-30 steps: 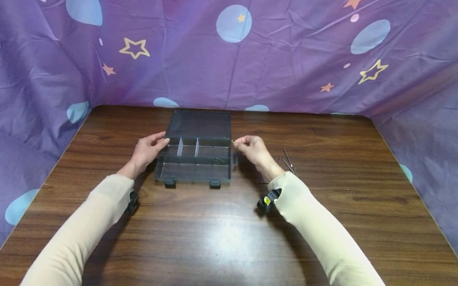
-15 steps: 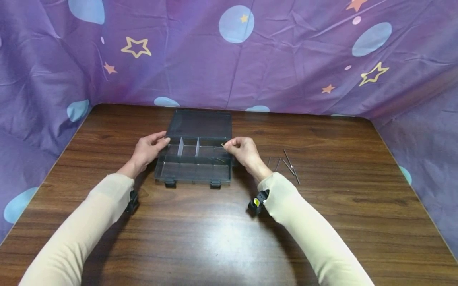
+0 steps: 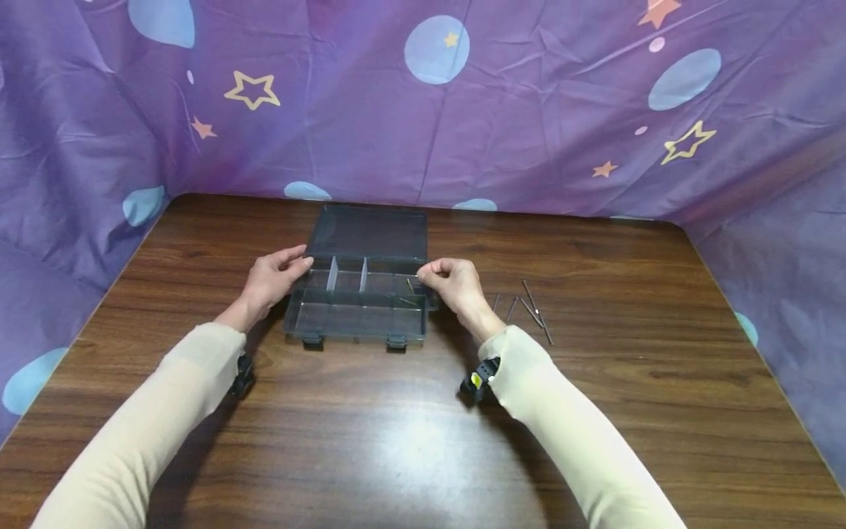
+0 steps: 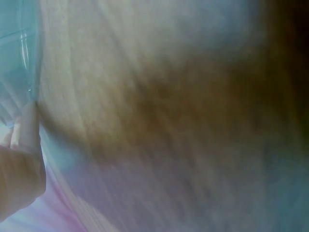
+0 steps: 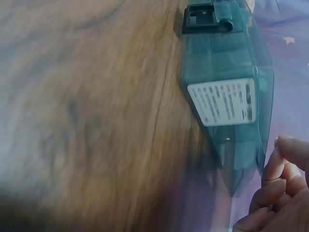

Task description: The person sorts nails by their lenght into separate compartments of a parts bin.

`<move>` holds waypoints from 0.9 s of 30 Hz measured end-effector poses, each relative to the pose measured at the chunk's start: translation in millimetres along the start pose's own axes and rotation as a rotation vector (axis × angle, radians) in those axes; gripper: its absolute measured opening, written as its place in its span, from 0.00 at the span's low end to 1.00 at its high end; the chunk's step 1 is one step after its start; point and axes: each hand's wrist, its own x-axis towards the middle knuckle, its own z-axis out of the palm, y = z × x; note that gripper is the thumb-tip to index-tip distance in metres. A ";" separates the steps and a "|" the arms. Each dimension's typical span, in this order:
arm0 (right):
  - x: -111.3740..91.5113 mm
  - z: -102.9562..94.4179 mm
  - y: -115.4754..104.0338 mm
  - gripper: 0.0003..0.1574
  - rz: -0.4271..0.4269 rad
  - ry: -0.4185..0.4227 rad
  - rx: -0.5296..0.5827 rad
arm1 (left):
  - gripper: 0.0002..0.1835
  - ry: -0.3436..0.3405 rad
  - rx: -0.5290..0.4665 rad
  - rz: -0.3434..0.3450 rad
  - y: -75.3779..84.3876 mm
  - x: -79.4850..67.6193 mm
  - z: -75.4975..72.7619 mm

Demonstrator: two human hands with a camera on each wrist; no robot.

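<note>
A clear grey-tinted compartment box [image 3: 357, 312] lies with its lid [image 3: 370, 231] folded back. Thumb and fingers of my left hand [image 3: 269, 278] grip the box's left edge; the left wrist view shows only part of that hand [image 4: 21, 164]. At the box's right rim is my right hand [image 3: 456, 285], thumb and forefinger close together with nothing visible between them. Just below those fingertips, a thin gold-coloured piece like a screw or nail [image 3: 410, 286] stands tilted in the right compartment. Another thin piece [image 3: 407, 300] lies nearby. The right wrist view shows my right hand [image 5: 280, 188] beside the box.
Several thin dark metal rods [image 3: 537, 312] lie on the wooden table [image 3: 628, 353], right of the right hand. Two upright dividers [image 3: 363, 274] split the box's back row. Two latches [image 3: 396, 343] project at its front. A purple starry cloth [image 3: 515, 132] hangs behind.
My right hand moved left over the box with the gold-coloured piece, then let it go into the right compartment and drew slightly back right. My left hand stayed on the box's edge.
</note>
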 end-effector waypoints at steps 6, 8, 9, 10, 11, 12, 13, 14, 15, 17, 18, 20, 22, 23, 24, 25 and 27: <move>-3.3 -14.0 5.5 0.05 0.016 0.002 0.082 | 0.30 0.002 0.006 0.004 -0.6 -1.2 -0.8; -4.7 -21.8 7.7 0.03 0.018 0.008 0.099 | 0.30 0.001 0.002 0.003 -0.1 -0.6 -0.2; -5.5 -26.0 8.9 0.03 0.017 0.014 0.098 | 0.30 0.000 -0.001 0.003 0.1 -0.4 0.0; -6.4 -30.2 10.5 0.03 0.017 0.021 0.100 | 0.30 0.000 -0.002 0.004 0.5 -0.2 0.2; -7.4 -34.4 12.3 0.03 0.018 0.027 0.100 | 0.30 0.002 -0.005 0.003 0.7 0.2 0.4; -8.2 -38.7 14.5 0.03 0.018 0.030 0.100 | 0.29 0.004 -0.005 0.003 0.8 0.5 0.7; -9.1 -42.6 16.7 0.03 0.023 0.035 0.102 | 0.29 0.008 -0.004 0.003 1.2 0.8 0.8; -10.2 -46.5 19.0 0.03 0.025 0.037 0.102 | 0.29 0.012 0.000 0.003 1.6 1.0 1.0; -11.3 -50.5 21.6 0.04 0.028 0.039 0.101 | 0.29 0.015 0.004 0.003 2.0 1.0 1.1; -14.4 -58.1 26.6 0.06 0.033 0.034 0.102 | 0.29 0.016 0.009 0.002 2.3 1.2 1.7; -16.4 -61.8 29.1 0.07 0.034 0.030 0.096 | 0.29 0.015 0.014 0.003 2.3 1.1 2.0; -20.6 -68.6 33.3 0.08 0.040 0.022 0.088 | 0.30 0.013 0.019 0.002 1.9 0.9 2.3; -25.2 -74.7 37.1 0.09 0.045 0.011 0.068 | 0.30 0.011 0.020 0.002 1.2 0.8 2.4; -27.6 -77.5 39.1 0.09 0.048 0.006 0.055 | 0.30 0.012 0.021 0.003 0.8 0.7 2.4; -30.0 -79.8 41.1 0.10 0.051 0.001 0.042 | 0.30 0.013 0.023 0.003 0.5 0.6 2.3; -32.5 -81.8 42.8 0.11 0.056 -0.004 0.034 | 0.30 0.014 0.024 0.003 0.2 0.6 2.3; -37.9 -85.5 46.6 0.12 0.061 -0.019 0.008 | 0.30 0.020 0.024 0.007 -0.2 0.6 2.3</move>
